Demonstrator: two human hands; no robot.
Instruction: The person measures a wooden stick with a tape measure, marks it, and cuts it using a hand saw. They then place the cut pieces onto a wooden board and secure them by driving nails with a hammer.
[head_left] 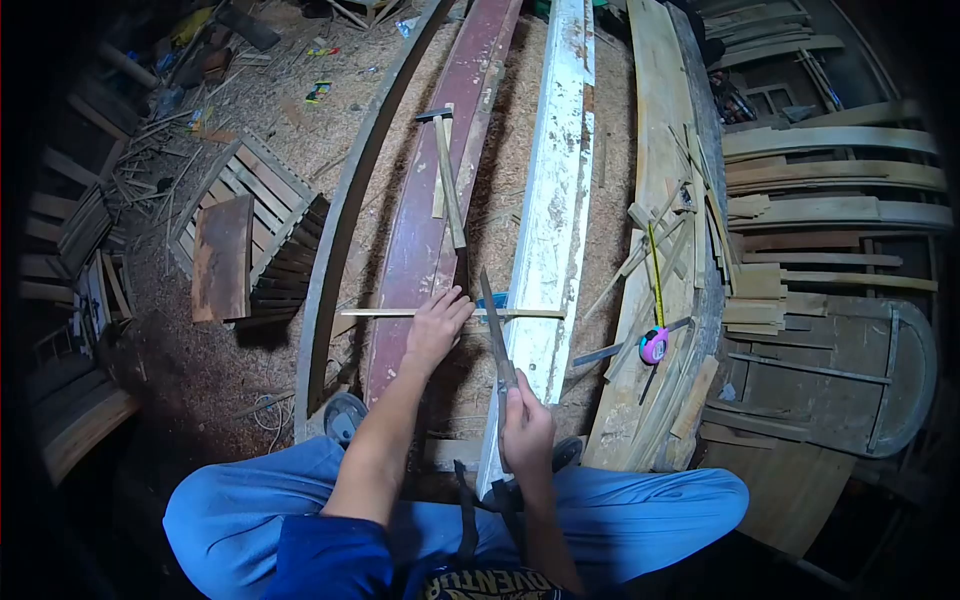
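A thin wooden strip (380,313) lies crosswise over a worn maroon board (420,210) and a white-painted board (545,230). My left hand (438,325) rests on this strip near its middle, fingers bent over it. In my right hand (527,425) is a long, narrow dark blade (494,320), its far end pointing away from me and crossing the strip. I cannot make out its edge or exact kind. Partly hidden behind the blade is a small blue object (490,300). A hammer (450,185) lies on the maroon board beyond my left hand.
On the right, a pale plank (655,90) carries loose wood offcuts and a pink tape measure (653,345) with its yellow tape out. A slatted wooden crate (245,185) stands left. A curved board (345,190) runs along my left. Shavings cover the floor.
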